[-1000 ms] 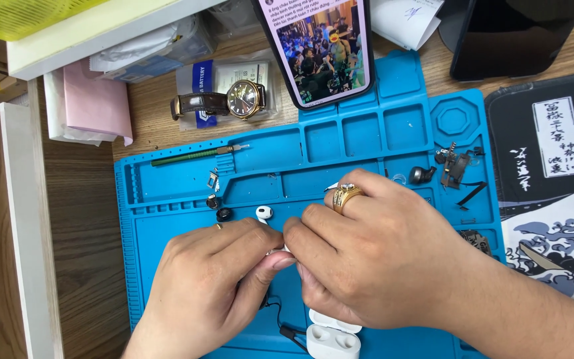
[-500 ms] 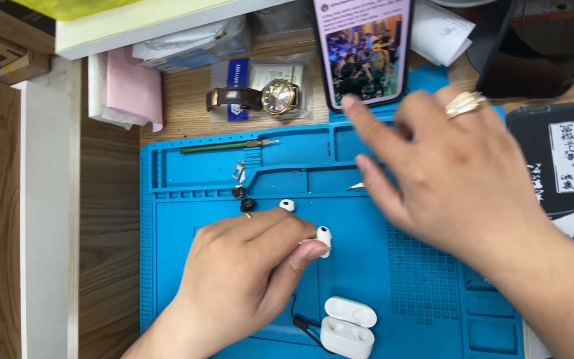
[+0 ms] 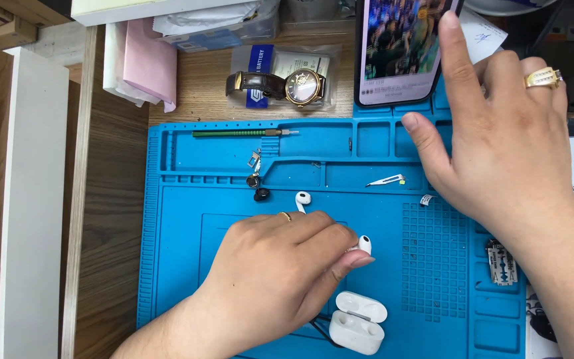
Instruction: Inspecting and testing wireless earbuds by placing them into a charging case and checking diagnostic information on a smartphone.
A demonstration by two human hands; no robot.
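Right hand (image 3: 499,146) now touches phone (image 3: 403,50); left hand (image 3: 280,272) keeps earbud (image 3: 364,244)

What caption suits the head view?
Left hand pinches a white earbud over a blue repair mat; right hand touches a phone.

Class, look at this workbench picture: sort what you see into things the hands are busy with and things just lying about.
In hand:
left hand pinching a small white plastic earbud
right hand with a finger on the upright smartphone
open white earbud charging case
blue silicone work mat

Lying about:
brown-strapped gold wristwatch
green-handled screwdriver
second white earbud
flat razor blade
pink paper pad
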